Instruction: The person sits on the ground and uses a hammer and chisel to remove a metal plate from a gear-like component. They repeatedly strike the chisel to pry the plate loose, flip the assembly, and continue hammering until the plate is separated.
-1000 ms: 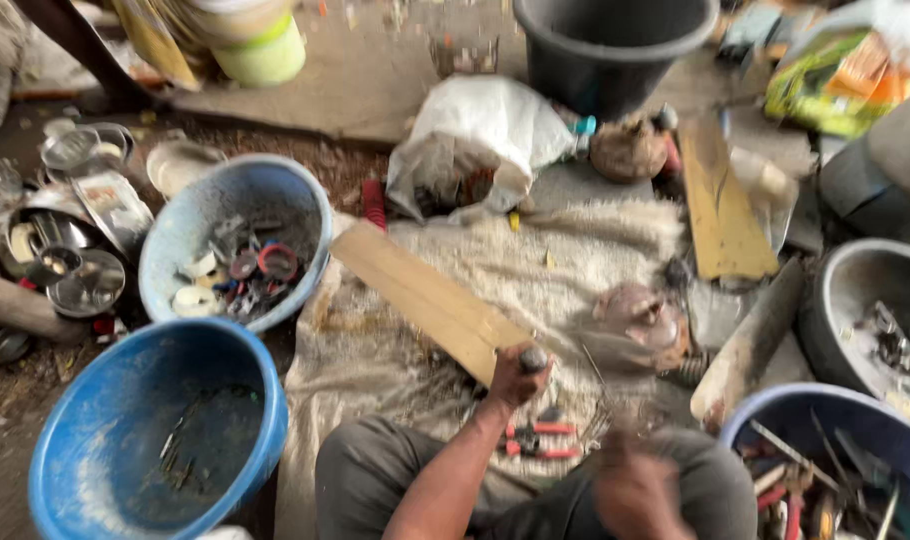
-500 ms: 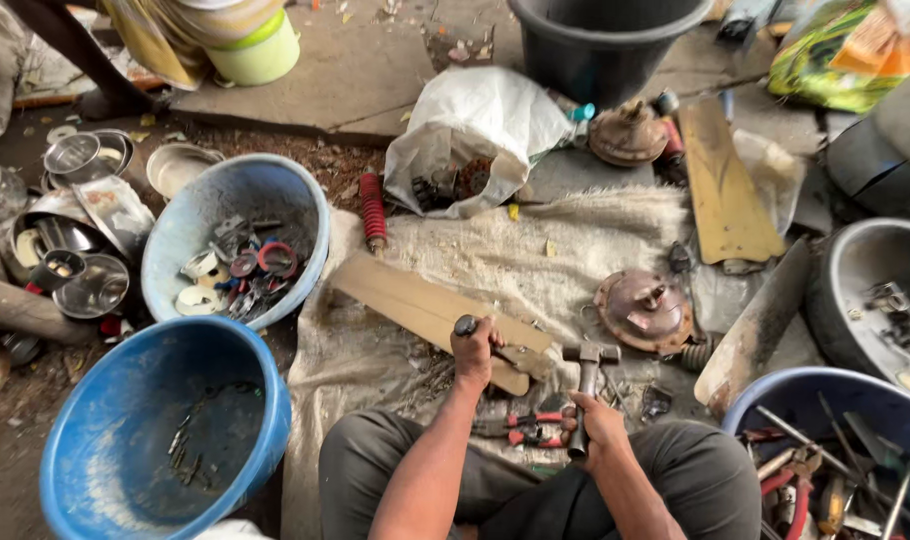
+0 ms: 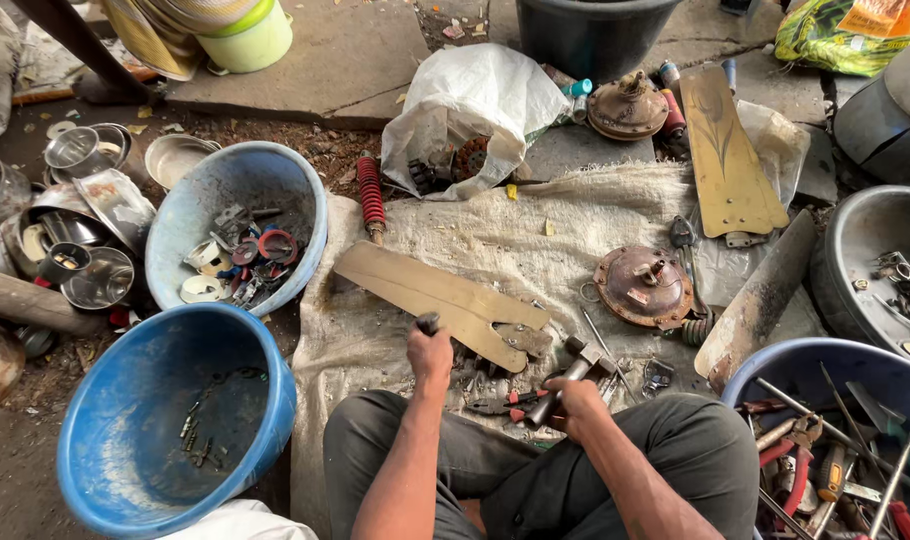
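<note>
The person sits cross-legged on a pale burlap sheet (image 3: 535, 240) spread over the ground, both bare hands working low in the view. The left hand (image 3: 431, 358) is closed in a fist around a dark upright tool (image 3: 428, 324) whose rounded top shows just above the thumb; what kind of tool it is cannot be told. The right hand (image 3: 578, 396), at about 3 o'clock from the left, is clamped on the handle of a hammer (image 3: 567, 372), whose metal head points toward 1 o'clock and sits just beside the mounting end of a flat brass-coloured fan blade (image 3: 437, 297). That blade lies on the sheet at 12 o'clock from the left hand, running from 10 o'clock to 4 o'clock. Red-handled pliers (image 3: 505, 403) lie between the 2 hands. At 2 o'clock from the hammer rests a round rusty motor housing (image 3: 643, 287), and a 2nd fan blade (image 3: 727, 155) lies beyond it toward 1 o'clock. A deep blue basin (image 3: 165, 420) with a few small screws sits at 9 o'clock from the left hand; a lighter blue bowl (image 3: 237, 225) of mixed parts is at 10 o'clock. A blue tub (image 3: 835, 440) full of hand tools stands at 3 o'clock from the right hand.
</note>
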